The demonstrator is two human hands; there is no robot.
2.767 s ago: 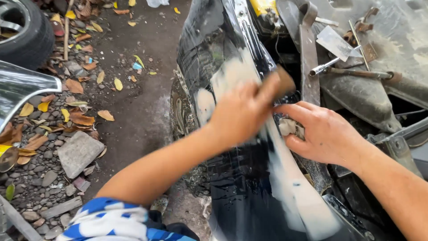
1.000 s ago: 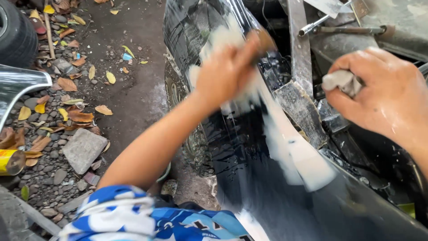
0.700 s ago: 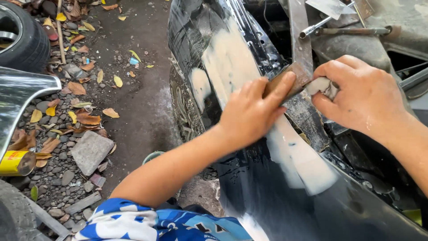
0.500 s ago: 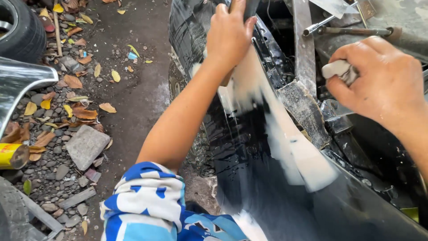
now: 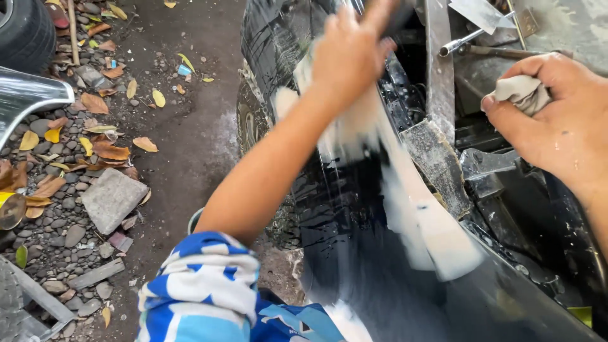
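Left hand (image 5: 351,54) pressed flat on the wet black car panel (image 5: 354,253), while right hand (image 5: 557,120) squeezed a grey rag (image 5: 522,92) nearby.

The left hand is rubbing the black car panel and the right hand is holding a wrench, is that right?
Not quite. The left hand is on the black car panel, but the right hand holds a crumpled grey cloth, not a wrench, as the head view shows.

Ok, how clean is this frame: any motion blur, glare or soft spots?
Head view: the left hand is smeared by motion blur against the black car panel; the right hand, closed on a grey rag, is sharp. Daylight is even and soft; the wet panel shows streaky sheen, and the pale filler patch is bright.
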